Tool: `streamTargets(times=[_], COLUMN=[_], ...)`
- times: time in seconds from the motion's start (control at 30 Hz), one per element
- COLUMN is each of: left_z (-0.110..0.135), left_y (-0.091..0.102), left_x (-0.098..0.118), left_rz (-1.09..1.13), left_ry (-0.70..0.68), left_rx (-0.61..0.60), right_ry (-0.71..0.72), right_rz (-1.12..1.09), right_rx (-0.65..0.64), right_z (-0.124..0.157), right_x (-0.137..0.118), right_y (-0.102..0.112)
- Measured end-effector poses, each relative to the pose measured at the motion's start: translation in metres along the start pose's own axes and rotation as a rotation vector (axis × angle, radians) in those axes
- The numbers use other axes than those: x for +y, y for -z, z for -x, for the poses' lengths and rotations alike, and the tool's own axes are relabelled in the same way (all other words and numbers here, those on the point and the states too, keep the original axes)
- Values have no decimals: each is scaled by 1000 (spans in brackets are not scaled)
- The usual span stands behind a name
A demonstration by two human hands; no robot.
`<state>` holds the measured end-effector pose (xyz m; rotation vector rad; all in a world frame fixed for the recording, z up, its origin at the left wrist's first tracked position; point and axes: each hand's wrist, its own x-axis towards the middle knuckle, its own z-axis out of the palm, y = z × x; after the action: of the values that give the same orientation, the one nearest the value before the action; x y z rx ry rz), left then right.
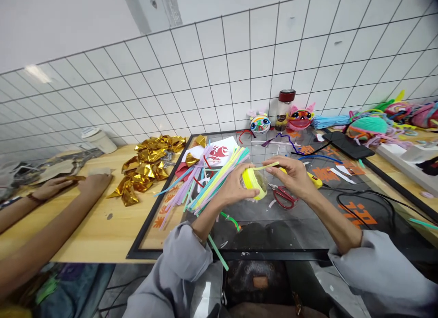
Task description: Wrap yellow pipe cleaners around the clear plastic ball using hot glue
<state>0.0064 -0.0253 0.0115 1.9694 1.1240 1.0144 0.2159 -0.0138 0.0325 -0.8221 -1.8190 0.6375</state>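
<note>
Small clear container [257, 185], wrapped with a yellow pipe cleaner [251, 175]. It is held off the surface, above the middle of the black-framed board [280, 231].

Left hand [235, 189]: clenched around the container's left side, fingers curled under it.

Right hand [290, 174]: pinching the pipe cleaner's free end between thumb and fingers. That end runs level from the top of the container to the fingertips [270, 168].

Under and right of the hands: red scissors [284, 197] flat on the board, just beside the right wrist. A black cable [356, 201] loops over the board further right.

Left of the left hand: bundle [208, 183] of loose pastel stems, fanned out, lying on the board, touching or just under the hand; can't tell which.

Further left: crumpled gold foil [150, 165] on the wooden table [102, 226], off the board. White cup [99, 139] behind it near the wall.

Far left: co-worker's hands [51, 188] resting on the table, well apart from the container.

Back edge by the tiled wall: two painted masks [260, 123] with a red-lidded jar [284, 108] upright between them.
</note>
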Motion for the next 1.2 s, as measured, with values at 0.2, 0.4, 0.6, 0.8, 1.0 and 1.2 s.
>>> streamTargets(times=[0.2, 0.4, 0.6, 0.8, 1.0, 1.2], left_z=[2, 2, 2, 2, 2, 1], left_y=[2, 1, 1, 1, 2, 2], left_x=[0, 0, 2, 1, 4, 3], left_rz=[-5, 13, 41, 45, 40, 27], left_ry=[26, 22, 64, 44, 53, 50], left_rx=[-10, -9, -11, -11, -17, -7], right_ry=[2, -107, -82, -58, -30, -1], right_rz=[-38, -166, -168, -124, -115, -109], right_rx=[43, 78, 74, 79, 50, 13], right_z=[-3, 3, 6, 7, 8, 9], right_x=[-6, 2, 0, 1, 3, 2], right_y=[-4, -7, -9, -9, -10, -10])
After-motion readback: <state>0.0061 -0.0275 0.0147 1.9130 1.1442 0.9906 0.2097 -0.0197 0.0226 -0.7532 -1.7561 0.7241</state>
